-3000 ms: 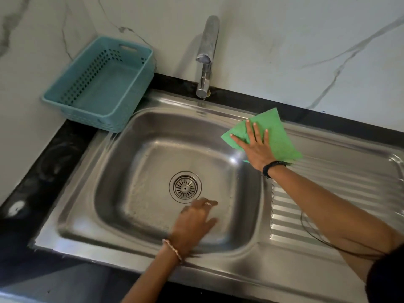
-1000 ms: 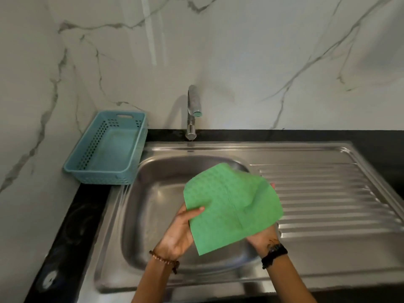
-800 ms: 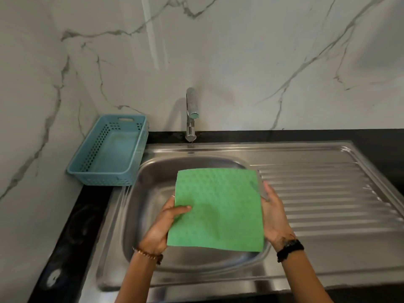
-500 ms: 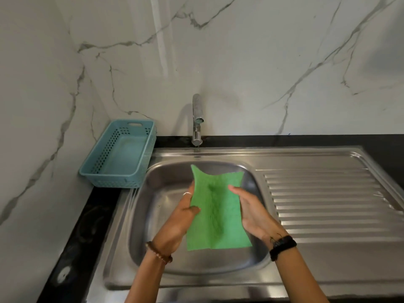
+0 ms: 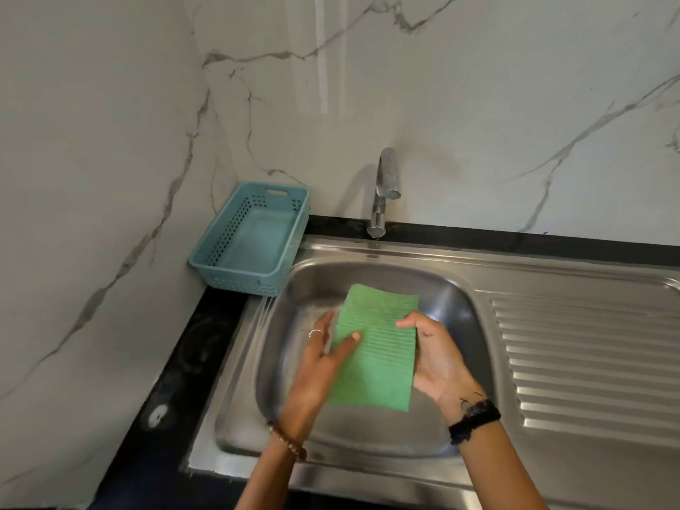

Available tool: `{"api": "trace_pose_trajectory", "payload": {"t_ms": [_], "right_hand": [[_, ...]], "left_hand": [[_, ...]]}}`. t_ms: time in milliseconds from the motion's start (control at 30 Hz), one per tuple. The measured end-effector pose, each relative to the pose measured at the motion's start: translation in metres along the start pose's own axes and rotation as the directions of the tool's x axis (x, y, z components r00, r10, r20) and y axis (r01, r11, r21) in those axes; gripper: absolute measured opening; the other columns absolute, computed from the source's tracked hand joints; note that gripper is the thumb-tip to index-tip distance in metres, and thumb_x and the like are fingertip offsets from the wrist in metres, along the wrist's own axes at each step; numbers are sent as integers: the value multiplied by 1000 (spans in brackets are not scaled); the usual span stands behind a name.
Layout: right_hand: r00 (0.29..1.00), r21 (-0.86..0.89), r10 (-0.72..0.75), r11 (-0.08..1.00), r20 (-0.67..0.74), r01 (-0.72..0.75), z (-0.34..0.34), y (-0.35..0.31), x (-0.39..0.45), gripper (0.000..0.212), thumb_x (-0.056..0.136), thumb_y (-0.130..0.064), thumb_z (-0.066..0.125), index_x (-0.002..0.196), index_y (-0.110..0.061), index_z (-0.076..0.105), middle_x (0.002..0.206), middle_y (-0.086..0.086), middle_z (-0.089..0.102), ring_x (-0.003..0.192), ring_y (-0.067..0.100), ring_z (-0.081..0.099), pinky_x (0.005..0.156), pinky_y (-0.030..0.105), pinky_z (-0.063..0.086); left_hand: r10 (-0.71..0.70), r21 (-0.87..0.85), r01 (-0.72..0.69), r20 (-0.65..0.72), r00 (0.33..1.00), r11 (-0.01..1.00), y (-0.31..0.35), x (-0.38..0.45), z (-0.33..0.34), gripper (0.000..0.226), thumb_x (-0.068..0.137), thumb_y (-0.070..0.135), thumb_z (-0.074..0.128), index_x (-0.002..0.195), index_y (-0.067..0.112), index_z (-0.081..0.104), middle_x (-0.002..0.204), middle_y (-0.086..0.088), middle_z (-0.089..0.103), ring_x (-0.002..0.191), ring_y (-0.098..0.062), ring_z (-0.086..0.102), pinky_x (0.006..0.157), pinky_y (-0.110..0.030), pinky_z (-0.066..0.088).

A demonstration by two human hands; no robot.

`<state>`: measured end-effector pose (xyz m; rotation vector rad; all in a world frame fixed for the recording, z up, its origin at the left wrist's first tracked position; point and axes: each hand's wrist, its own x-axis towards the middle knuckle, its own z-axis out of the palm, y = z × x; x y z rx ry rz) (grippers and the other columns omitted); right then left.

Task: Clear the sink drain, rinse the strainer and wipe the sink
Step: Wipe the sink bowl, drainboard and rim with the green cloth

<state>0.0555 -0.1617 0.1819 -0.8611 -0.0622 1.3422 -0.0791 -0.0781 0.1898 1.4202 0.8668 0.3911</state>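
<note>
Two hands are holding a green cloth (image 5: 375,347) above the sink (image 5: 368,484) basin. Left hand (image 5: 323,358) is pinching its left edge, thumb lying on top and fingers (image 5: 319,327) tucking behind. Right hand (image 5: 438,358) is gripping the right edge, fingers (image 5: 406,322) curling over the folded cloth.

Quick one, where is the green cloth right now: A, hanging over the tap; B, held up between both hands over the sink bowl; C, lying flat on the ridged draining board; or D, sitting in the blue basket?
B: the green cloth is gripped by the left hand and right hand above the sink bowl.
</note>
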Motion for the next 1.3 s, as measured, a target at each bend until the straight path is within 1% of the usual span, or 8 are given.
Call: {"api": "trace_pose_trajectory", "payload": {"t_ms": [200, 467, 700, 867, 1000, 1100, 1200, 1300], "right_hand": [[982, -423, 40, 899, -183, -116, 3, 27, 18, 49, 72, 8, 38, 118, -5, 47, 115, 12, 62, 97, 24, 63, 64, 32, 55], [998, -769, 30, 639, 46, 16, 55, -8, 53, 65, 88, 10, 42, 126, -41, 28, 117, -15, 51, 105, 5, 54, 70, 30, 57], [969, -845, -205, 485, 138, 223, 147, -58, 132, 60, 87, 11, 47, 135, -20, 29, 102, 1, 53, 84, 16, 63, 56, 25, 59], [904, -975, -369, -38, 215, 217, 180, -55, 221, 56, 88, 4, 45, 140, -6, 25, 129, 23, 51, 113, 36, 55, 86, 35, 49], [948, -914, -287, -405, 134, 7, 176, -24, 279, 73, 92, 5, 35, 147, -7, -12, 148, 29, 26, 115, 40, 54, 94, 45, 42], [963, -818, -264, -565, 52, -111, 164, -3, 302, 51, 98, -2, 31, 146, -4, 15, 144, 25, 31, 118, 36, 53, 94, 41, 45], [976, -738, -216, -660, 10, -139, 163, 7, 307, 35, 99, -7, 34, 132, 2, 42, 139, 24, 40, 123, 31, 49, 98, 35, 44], [950, -796, -264, -604, 166, -29, 167, 3, 286, 30, 92, -5, 49, 122, -2, 48, 127, 18, 51, 110, 31, 58, 88, 36, 49]], "left_hand": [[-167, -161, 172, 41, 985, 972, -33, 10, -24, 12, 89, -1, 50, 98, 1, 57, 84, -7, 66, 65, -8, 66, 57, -13, 52], [126, -107, -91, 395, 910, 990, -9, 57, -100, 57, 78, -3, 55, 118, 34, 42, 115, 5, 58, 98, 0, 64, 76, -18, 54], [208, 186, -205, 4, 978, 961, 61, 144, -172, 76, 78, -4, 66, 140, 21, 31, 94, -8, 53, 91, -21, 52, 75, -31, 46], [323, 601, -224, -61, 944, 767, 70, 199, -189, 71, 83, 0, 58, 144, 20, 26, 130, -17, 52, 115, -29, 53, 92, -33, 43], [223, 829, -62, -77, 972, 556, 41, 238, -186, 76, 86, -5, 44, 146, 27, 11, 149, -23, 17, 117, -37, 51, 94, -38, 43], [72, 943, 23, -50, 996, 333, 18, 253, -180, 69, 89, 1, 41, 146, 30, 15, 156, -15, -1, 120, -35, 49, 92, -41, 46], [-31, 988, 36, -32, 999, 150, 12, 258, -177, 38, 92, 16, 45, 130, 19, 46, 144, -10, 36, 126, -27, 42, 96, -39, 43], [178, 961, 19, -70, 982, 275, 26, 249, -167, 25, 90, 23, 51, 112, 14, 58, 122, -9, 57, 109, -25, 56, 84, -35, 47]]}}
